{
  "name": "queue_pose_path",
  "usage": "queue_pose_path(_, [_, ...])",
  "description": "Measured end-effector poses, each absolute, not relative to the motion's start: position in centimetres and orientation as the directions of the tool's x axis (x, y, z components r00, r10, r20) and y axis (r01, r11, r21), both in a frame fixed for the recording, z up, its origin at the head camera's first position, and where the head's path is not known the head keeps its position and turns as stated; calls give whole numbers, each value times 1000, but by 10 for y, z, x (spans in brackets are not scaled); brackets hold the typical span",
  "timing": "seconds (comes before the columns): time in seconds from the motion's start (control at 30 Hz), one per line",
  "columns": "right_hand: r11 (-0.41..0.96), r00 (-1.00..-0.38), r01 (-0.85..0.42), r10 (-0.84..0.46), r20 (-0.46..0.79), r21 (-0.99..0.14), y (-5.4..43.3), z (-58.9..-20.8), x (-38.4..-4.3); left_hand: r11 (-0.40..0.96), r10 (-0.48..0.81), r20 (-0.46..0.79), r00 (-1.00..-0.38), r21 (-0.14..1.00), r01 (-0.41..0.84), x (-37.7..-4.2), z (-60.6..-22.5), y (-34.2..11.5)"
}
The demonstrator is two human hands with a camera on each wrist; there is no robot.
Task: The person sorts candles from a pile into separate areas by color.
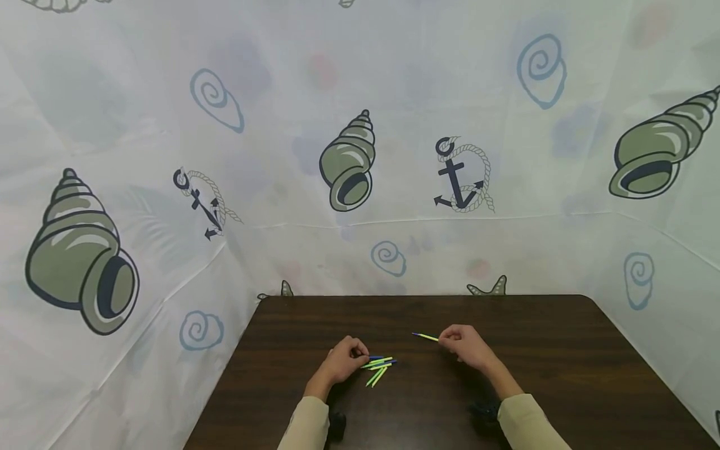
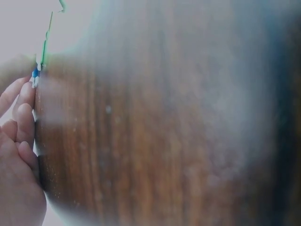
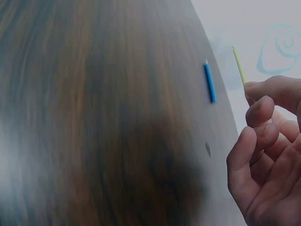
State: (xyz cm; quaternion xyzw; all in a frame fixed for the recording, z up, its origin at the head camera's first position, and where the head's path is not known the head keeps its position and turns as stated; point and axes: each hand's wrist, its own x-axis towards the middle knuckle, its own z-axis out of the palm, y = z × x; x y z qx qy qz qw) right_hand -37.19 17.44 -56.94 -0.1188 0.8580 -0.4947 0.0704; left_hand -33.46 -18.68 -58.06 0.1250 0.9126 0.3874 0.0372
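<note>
Thin yellow-green and blue sticks [image 1: 380, 365] lie in a loose pile on the dark wooden table, some crossing each other. My left hand [image 1: 343, 360] is at the pile's left side, its fingertips pinching the end of a blue stick [image 1: 375, 357]. That blue end also shows by the fingers in the left wrist view, where glare blurs it. Apart from the pile, my right hand [image 1: 464, 345] pinches a yellow-green stick [image 3: 239, 63] between thumb and finger. In the right wrist view a separate blue stick [image 3: 210, 82] appears against the tabletop, beyond the fingers.
The dark wooden table [image 1: 551, 375] has rounded far corners. Behind and beside it hangs a white cloth [image 1: 292, 256] printed with shells and anchors. A dark object [image 1: 337, 426] sits by the left wrist, another [image 1: 482, 409] by the right wrist.
</note>
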Motion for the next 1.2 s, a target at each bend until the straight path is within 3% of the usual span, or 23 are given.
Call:
queue_pose_path(0.47, [514, -990, -12, -127, -62, -857, 213, -576, -368, 672, 236, 35, -971, 716, 189, -334, -579, -186])
queue_pose_path(0.73, [523, -991, 10, -107, -78, -852, 218, -577, -366, 688, 249, 83, -965, 686, 236, -337, -584, -186])
queue_pose_path(1.2, [578, -995, 12, -77, -69, -816, 213, -577, -364, 690, 246, 32, -969, 696, 199, -338, -580, -186])
